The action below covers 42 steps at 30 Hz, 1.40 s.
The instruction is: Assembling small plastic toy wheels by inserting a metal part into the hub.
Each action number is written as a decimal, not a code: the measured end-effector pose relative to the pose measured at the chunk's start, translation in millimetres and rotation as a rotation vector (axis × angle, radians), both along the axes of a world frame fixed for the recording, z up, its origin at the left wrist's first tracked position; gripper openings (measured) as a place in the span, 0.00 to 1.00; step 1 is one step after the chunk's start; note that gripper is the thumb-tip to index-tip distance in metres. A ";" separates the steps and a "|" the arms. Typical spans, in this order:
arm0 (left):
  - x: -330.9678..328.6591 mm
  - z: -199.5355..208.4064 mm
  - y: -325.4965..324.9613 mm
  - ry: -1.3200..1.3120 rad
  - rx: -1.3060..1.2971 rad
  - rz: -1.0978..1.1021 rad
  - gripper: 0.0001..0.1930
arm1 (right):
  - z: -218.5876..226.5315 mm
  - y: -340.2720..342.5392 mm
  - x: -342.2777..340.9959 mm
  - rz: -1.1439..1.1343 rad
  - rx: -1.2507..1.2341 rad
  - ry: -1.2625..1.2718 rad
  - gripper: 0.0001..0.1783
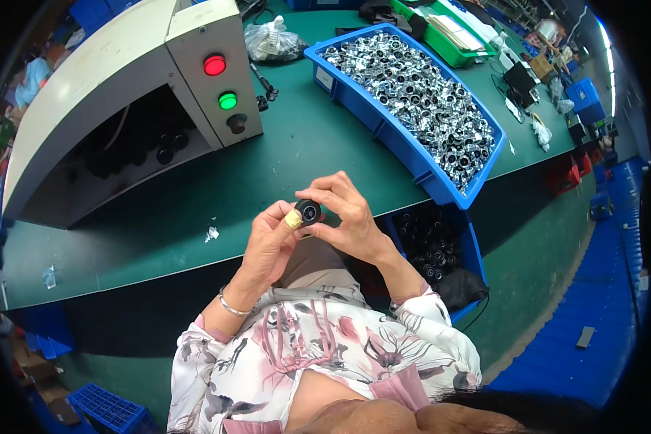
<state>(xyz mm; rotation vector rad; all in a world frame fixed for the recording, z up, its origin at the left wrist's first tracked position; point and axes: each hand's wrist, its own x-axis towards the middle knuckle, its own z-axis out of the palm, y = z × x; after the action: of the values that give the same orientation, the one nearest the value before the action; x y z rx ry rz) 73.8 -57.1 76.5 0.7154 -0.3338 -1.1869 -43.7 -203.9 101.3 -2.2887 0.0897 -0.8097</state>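
Above the table's front edge, both my hands hold a small round black wheel with a ringed hub face turned up. My left hand grips it from the left, its thumb wrapped in yellow tape and pressed on the rim. From the other side my right hand closes on it with fingertips over the top and thumb below. Part of the wheel is hidden behind the fingers. A blue bin heaped with shiny metal and black fittings stands beyond my right hand.
At left on the green table stands a pale machine with red and green buttons and dark round pieces inside its opening. Below the table edge at right, another blue bin holds black wheels. A plastic bag lies behind the machine.
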 end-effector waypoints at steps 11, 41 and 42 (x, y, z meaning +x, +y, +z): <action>-13.8 6.0 -20.3 -1.133 0.180 0.456 0.22 | -28.7 13.7 -8.2 -0.123 0.086 -0.051 0.30; -8.5 4.4 -9.9 -1.039 0.195 0.346 0.20 | -20.5 14.3 -15.8 0.080 1.119 0.176 0.13; -9.1 4.2 -9.8 -1.047 0.199 0.345 0.19 | -19.6 13.0 -15.1 0.044 1.032 0.182 0.15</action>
<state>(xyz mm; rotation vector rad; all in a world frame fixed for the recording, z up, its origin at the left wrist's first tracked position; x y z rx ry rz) 64.7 -66.9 80.8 1.4804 -0.9195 -0.4346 -58.8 -191.0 81.8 -1.3604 0.4289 -0.3709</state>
